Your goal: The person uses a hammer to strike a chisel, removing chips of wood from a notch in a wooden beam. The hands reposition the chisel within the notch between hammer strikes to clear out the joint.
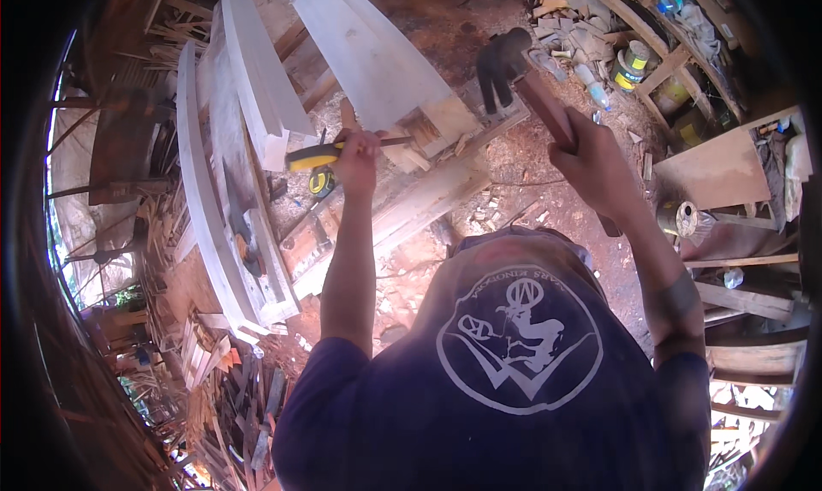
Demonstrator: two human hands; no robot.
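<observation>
My left hand (357, 155) is closed around a chisel with a yellow and black handle (313, 157). The handle points left, and the narrow blade (396, 141) points right, toward the cut end of a wide pale board (377, 59). Whether the blade's tip touches the wood I cannot tell. A claw hammer (548, 113) is gripped by its wooden handle in my right hand (599, 167), raised to the right of the board end. Its dark head (503, 63) is slightly blurred. Below the chisel lies a yellow and black tape measure (321, 183).
Long pale timbers (248, 71) and a curved plank (205, 200) lie on the left. A dark-handled tool (246, 249) rests among them. Wood scraps (244, 414) pile up at lower left. Tins (630, 65), a plastic bottle (592, 87) and wooden frames stand at right.
</observation>
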